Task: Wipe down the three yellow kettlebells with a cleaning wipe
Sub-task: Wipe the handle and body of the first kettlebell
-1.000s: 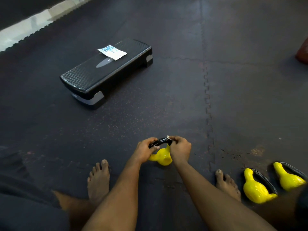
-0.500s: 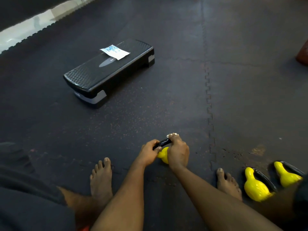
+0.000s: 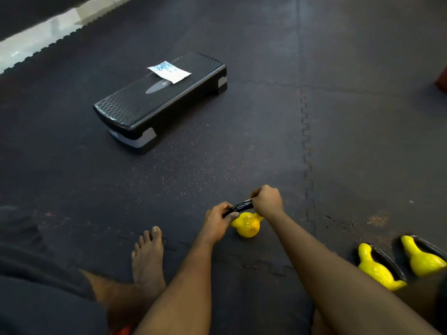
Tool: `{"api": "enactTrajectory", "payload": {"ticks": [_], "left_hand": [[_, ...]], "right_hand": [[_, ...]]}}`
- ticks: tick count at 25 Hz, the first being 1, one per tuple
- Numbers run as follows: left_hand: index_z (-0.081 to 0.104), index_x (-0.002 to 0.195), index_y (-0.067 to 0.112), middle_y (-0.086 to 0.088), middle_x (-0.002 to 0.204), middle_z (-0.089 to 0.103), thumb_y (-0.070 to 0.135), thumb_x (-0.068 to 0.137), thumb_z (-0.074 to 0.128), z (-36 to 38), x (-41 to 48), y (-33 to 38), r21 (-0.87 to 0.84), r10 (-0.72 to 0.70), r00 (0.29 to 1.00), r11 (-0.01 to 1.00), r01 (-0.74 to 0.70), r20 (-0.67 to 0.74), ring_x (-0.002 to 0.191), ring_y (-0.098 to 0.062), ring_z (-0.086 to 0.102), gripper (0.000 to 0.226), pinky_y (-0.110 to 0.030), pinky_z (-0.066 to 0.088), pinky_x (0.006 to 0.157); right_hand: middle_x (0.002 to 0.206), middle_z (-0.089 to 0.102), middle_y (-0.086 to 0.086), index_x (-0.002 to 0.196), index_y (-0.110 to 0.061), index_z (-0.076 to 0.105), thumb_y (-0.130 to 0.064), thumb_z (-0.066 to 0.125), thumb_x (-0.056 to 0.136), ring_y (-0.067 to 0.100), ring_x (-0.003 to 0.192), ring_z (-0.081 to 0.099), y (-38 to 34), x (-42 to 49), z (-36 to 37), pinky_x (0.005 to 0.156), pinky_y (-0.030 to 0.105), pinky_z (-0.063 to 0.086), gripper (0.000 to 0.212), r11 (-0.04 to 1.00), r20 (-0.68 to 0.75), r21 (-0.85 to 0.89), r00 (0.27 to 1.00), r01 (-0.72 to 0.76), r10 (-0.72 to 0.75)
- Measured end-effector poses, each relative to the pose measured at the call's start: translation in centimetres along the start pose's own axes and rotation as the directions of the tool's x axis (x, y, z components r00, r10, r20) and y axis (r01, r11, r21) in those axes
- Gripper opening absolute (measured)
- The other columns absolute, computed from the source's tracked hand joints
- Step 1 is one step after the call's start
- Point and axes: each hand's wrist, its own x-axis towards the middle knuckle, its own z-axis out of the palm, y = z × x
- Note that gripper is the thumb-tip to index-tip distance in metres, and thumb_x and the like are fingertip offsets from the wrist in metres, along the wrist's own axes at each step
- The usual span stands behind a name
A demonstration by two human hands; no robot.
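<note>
A yellow kettlebell point(image 3: 247, 225) with a black handle point(image 3: 238, 207) stands on the floor mat between my feet. My left hand point(image 3: 216, 220) grips the left end of that handle. My right hand point(image 3: 267, 200) is curled round the handle's right end, with a sliver of white wipe showing at its fingers; most of the wipe is hidden. Two more yellow kettlebells point(image 3: 377, 269) point(image 3: 422, 258) lie on their sides at the lower right.
A black aerobic step point(image 3: 145, 105) stands further out on the mat, with a white and blue wipes packet point(image 3: 168, 71) on top. My bare left foot point(image 3: 147, 257) is next to the left forearm. A reddish object point(image 3: 442, 79) sits at the right edge.
My right hand has slid up toward the right end of the handle, uncovering more of the yellow body. The view has shifted slightly.
</note>
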Motion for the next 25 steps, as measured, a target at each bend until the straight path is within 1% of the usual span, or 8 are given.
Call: {"api": "enactTrajectory", "payload": {"ticks": [3,6,8,12,17,19,22,25], "left_hand": [[0.069,0.093,0.019,0.002,0.087,0.073,0.021,0.081,0.074,0.3,0.4,0.3,-0.054,-0.011,1.000,0.998,0.010,-0.018,0.082,-0.008,0.065,0.013,-0.027,0.052,0.078],[0.071,0.099,0.016,0.002,0.090,0.073,0.025,0.082,0.073,0.4,0.6,0.7,0.004,-0.004,1.000,1.000,0.004,-0.015,0.085,-0.008,0.065,0.019,-0.023,0.050,0.076],[0.072,0.098,0.018,0.001,0.089,0.074,0.026,0.081,0.073,0.5,0.6,0.8,-0.008,-0.006,1.000,1.000,0.006,-0.021,0.085,-0.009,0.065,0.018,-0.027,0.052,0.077],[0.073,0.100,0.018,0.002,0.090,0.075,0.025,0.082,0.073,0.4,0.6,1.0,-0.021,-0.001,0.999,1.000,0.002,0.037,0.089,-0.011,0.068,0.019,-0.029,0.053,0.082],[0.071,0.103,0.016,0.004,0.086,0.071,0.023,0.089,0.064,-0.2,0.4,1.3,0.056,-0.010,0.998,0.998,0.006,0.065,0.084,-0.009,0.063,0.017,-0.024,0.049,0.073],[0.072,0.102,0.015,0.005,0.085,0.071,0.023,0.088,0.065,0.0,0.2,1.5,0.046,0.003,1.000,0.999,-0.005,0.031,0.082,-0.007,0.063,0.017,-0.017,0.046,0.069],[0.073,0.102,0.016,0.003,0.083,0.071,0.025,0.088,0.066,0.4,0.4,2.3,0.070,0.027,0.999,0.997,-0.029,0.027,0.079,-0.008,0.063,0.018,-0.017,0.045,0.070],[0.074,0.097,0.015,0.000,0.073,0.067,0.025,0.089,0.064,0.6,0.7,3.2,0.105,0.030,0.999,0.994,-0.033,0.030,0.070,-0.010,0.057,0.016,-0.026,0.047,0.066]], "right_hand": [[0.096,0.071,0.015,0.096,-0.013,0.076,-0.009,0.055,0.081,0.033,0.092,0.066,0.8,-0.4,-0.2,0.067,0.029,0.048,0.025,0.991,-0.086,0.093,0.990,-0.100,0.108],[0.093,0.073,0.010,0.097,-0.017,0.076,-0.006,0.054,0.081,0.029,0.089,0.067,-0.4,-3.1,1.5,0.069,0.029,0.050,0.030,0.993,-0.179,0.100,0.983,0.057,-0.039],[0.091,0.074,0.009,0.097,-0.019,0.076,-0.006,0.053,0.078,0.029,0.087,0.067,-0.3,-3.9,1.9,0.069,0.030,0.051,0.032,0.987,-0.226,0.126,0.972,0.098,-0.067],[0.095,0.072,0.014,0.100,-0.020,0.075,-0.002,0.052,0.080,0.034,0.091,0.065,1.6,-2.7,0.8,0.072,0.032,0.051,0.035,0.976,-0.258,0.194,0.956,-0.094,0.143],[0.101,0.070,0.005,0.101,-0.019,0.073,-0.007,0.051,0.081,0.025,0.094,0.064,0.4,-4.7,3.1,0.077,0.031,0.049,0.032,0.973,-0.302,0.188,0.951,0.134,-0.072],[0.101,0.072,0.003,0.104,-0.022,0.073,-0.006,0.050,0.083,0.023,0.092,0.065,1.1,-4.2,3.0,0.074,0.027,0.047,0.035,0.957,-0.329,0.275,0.944,0.090,0.006],[0.107,0.072,0.006,0.112,-0.024,0.072,-0.002,0.047,0.086,0.024,0.094,0.066,1.8,-3.6,2.9,0.075,0.027,0.048,0.042,0.921,-0.346,0.389,0.923,-0.020,0.167],[0.119,0.069,0.001,0.119,-0.024,0.068,-0.004,0.047,0.090,0.018,0.110,0.063,1.1,-5.0,4.4,0.091,0.027,0.048,0.041,0.915,-0.391,0.372,0.920,0.155,0.003]]}}
